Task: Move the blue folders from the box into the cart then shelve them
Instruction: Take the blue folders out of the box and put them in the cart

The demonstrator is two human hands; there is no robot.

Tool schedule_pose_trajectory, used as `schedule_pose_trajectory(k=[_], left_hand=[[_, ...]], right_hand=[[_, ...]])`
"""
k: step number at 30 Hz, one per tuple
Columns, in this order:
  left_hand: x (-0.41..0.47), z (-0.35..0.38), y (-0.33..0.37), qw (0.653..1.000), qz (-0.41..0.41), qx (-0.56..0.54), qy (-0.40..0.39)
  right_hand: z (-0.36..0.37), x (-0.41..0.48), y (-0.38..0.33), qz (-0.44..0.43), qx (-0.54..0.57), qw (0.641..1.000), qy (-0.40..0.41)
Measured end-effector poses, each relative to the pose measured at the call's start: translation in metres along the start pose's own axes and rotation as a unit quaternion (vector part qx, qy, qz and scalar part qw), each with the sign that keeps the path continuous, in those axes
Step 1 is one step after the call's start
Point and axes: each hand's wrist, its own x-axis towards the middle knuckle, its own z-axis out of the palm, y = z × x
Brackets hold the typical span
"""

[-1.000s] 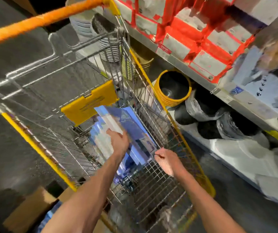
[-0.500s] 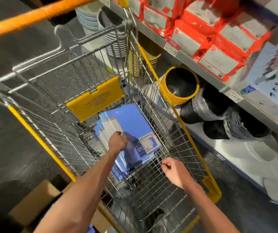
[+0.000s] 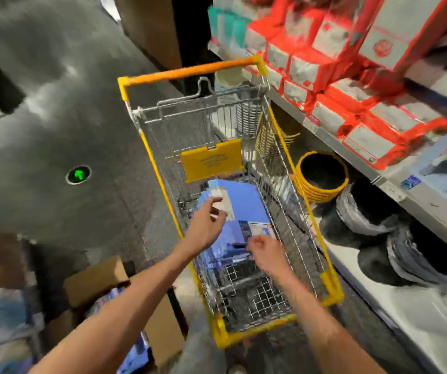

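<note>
Red-and-white cardboard packs (image 3: pixel 304 66) sit above a yellow round tub (image 3: pixel 320 193); a green arrow marker (image 3: pixel 78 174) dots the grey floor (image 3: pixel 55 117).

Cart (image 3: pixel 190 72) open on top; wire walls (image 3: pixel 292 225) and yellow flap (image 3: pixel 211 161) hem the blue folders (image 3: pixel 244 201).

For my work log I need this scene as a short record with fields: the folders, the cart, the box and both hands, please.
folders: blue stack lying flat inside the cart
cart: stands beside the shelf
box: cardboard, on the floor left of the cart, something blue inside
left hand: fingers relaxed, over the stack
right hand: fingers curled at the stack's near edge; grip unclear
</note>
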Motion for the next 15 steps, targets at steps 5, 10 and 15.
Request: schedule_pose_trajectory(k=[5, 10, 15], left_hand=[[-0.124, -0.046, -0.011, 0.990, -0.042, -0.038, 0.126], [-0.226, -0.083, -0.050, 0.971, -0.113, -0.066, 0.199], [-0.304, -0.117, -0.095, 0.949, -0.194, -0.092, 0.232]], right_hand=[[0.042, -0.074, -0.022, -0.067, 0.012, 0.995, -0.074], [0.097, -0.129, -0.042, -0.108, 0.024, 0.984, -0.142], [0.163, -0.179, -0.062, -0.128, -0.003, 0.968, -0.215]])
